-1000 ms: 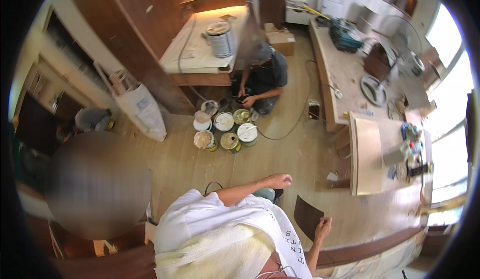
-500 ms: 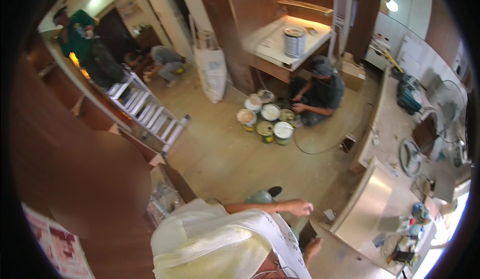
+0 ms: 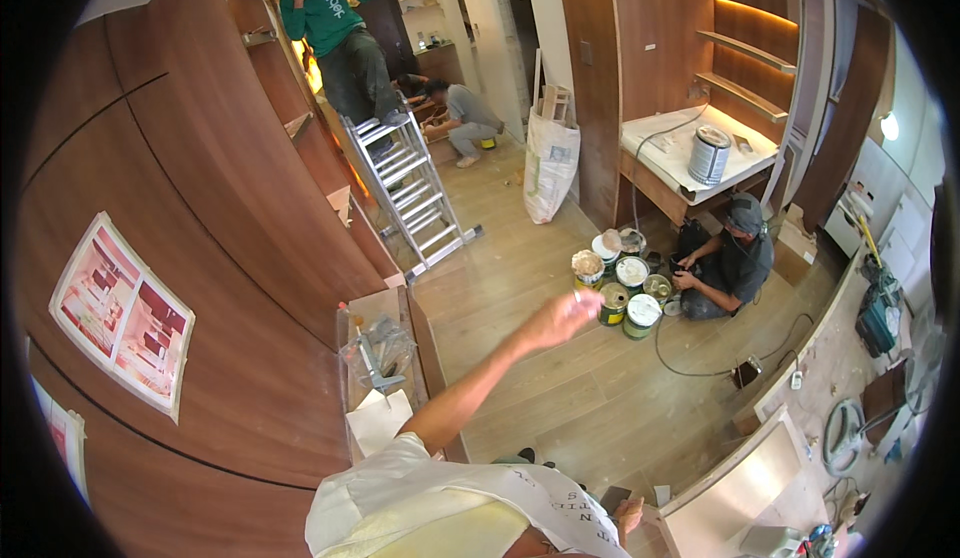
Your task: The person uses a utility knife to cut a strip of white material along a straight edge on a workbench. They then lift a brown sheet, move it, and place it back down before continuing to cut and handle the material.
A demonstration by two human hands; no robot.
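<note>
My left arm reaches forward across the middle of the view, and my left hand is raised with bent fingers. A small whitish speck shows at its fingertips, too blurred to name. Behind that hand, on the floor, stand several paint cans, some with pale lids or contents. My right hand is low in front of my body, its fingers curled at a dark flat rectangular thing. White cloth with dark lettering covers my upper body and partly hides that arm.
One co-worker stands on an aluminium ladder; another sits by the cans, and a third crouches farther back. A cable crosses the floor. Cluttered counter at right; wood panels at left.
My view has swung left, shifting the room rightward in the picture. My left hand has risen and reached forward. My right hand stays low. The person on the ladder has stretched an arm out.
</note>
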